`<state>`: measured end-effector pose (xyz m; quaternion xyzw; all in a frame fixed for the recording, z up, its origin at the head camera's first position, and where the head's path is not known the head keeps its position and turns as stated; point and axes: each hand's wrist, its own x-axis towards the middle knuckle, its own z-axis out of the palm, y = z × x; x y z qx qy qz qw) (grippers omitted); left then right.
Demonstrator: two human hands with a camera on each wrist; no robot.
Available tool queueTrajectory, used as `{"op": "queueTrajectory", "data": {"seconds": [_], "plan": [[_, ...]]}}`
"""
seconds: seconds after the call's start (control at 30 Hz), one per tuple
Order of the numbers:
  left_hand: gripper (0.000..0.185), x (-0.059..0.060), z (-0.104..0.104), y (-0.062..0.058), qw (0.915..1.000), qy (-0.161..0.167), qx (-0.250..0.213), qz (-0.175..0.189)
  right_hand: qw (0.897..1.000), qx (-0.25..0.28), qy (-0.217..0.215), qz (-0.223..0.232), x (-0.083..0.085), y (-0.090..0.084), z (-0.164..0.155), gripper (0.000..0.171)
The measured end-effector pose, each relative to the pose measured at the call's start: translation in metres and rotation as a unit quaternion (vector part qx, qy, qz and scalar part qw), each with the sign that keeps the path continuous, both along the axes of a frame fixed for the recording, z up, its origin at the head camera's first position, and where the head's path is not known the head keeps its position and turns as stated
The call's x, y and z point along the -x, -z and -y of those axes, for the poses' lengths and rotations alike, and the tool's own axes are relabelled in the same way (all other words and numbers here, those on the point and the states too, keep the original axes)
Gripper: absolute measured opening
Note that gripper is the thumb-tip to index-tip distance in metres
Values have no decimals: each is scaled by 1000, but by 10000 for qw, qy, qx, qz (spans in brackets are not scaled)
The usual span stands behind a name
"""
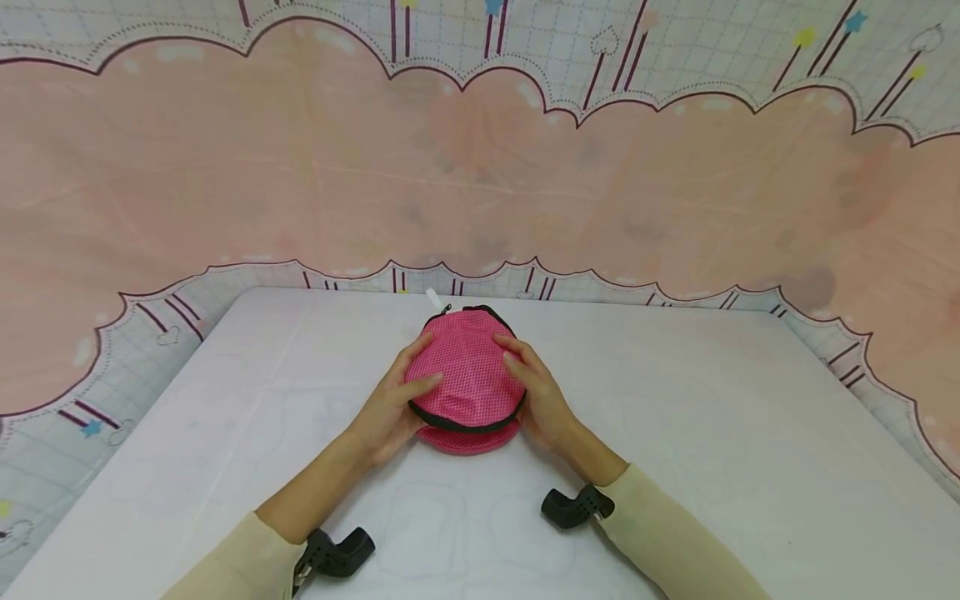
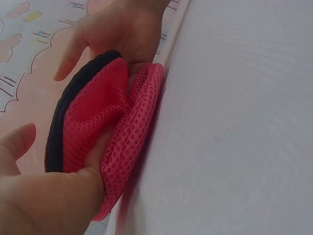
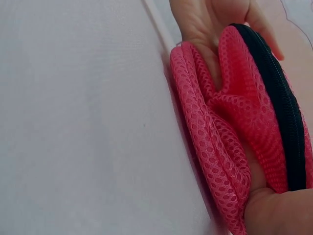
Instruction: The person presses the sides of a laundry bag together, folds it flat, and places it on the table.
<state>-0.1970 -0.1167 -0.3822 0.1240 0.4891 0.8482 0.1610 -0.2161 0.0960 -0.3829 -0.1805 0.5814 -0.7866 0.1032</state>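
pink mesh pouch (image 1: pixel 467 367) in the grip of both hands (image 1: pixel 387 407) (image 1: pixel 549 406), far table edge (image 1: pixel 637 311) beyond, wide room either side

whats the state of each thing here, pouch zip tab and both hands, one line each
Pink mesh pouch: held between both hands, its mesh side creased inward
Black zip: looks closed along the stretch seen in the right wrist view
White tab: sticking out at the pouch's far edge
Left hand: gripping one side of the pouch
Right hand: gripping the opposite side
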Motion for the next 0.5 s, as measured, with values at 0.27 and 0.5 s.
{"op": "queueTrajectory", "data": {"seconds": [0.27, 0.5], "plan": [[59, 1, 0, -4, 9996, -137, 212, 104, 9997, -43, -25, 256, 2, -3, -1, 51], [58, 2, 2, -7, 9981, -225, 562, 91, 9991, -225, 124, 348, 3, -4, 0, 49]]}}
